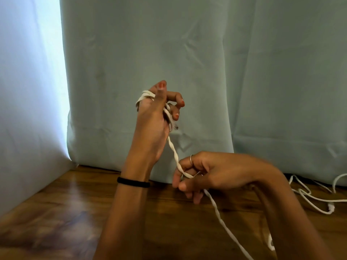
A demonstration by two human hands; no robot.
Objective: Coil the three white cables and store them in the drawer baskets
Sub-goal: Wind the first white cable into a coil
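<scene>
Head view, 1 frame. No drawer or basket in shot, so contents can't be told. L hand [153, 117] raised upright in front of a pale green curtain [206, 62], palm turned right; several turns of the white cable [173, 154] are wrapped round the hand between thumb base and fingers, w/ a small plug end showing just below the curled fingers [177, 106]. Thumb points up, index partly extended, remaining fingers bent over the wraps: L hand grips the coil. A black band [133, 182] sits on the L wrist. From the coil the cable runs down and right, twisted, to the R hand [204, 175], held lower and just above the wooden floor [65, 212]. R thumb and index pinch the cable; a ring on 1 R finger; other fingers loosely curled below, blurred. Past the R hand the cable drops toward the bottom edge of frame. More white cable [311, 197] lies in loose loops on the floor at far R, near the curtain hem; count of separate cables there can't be told. A white wall [28, 109] stands at L.
</scene>
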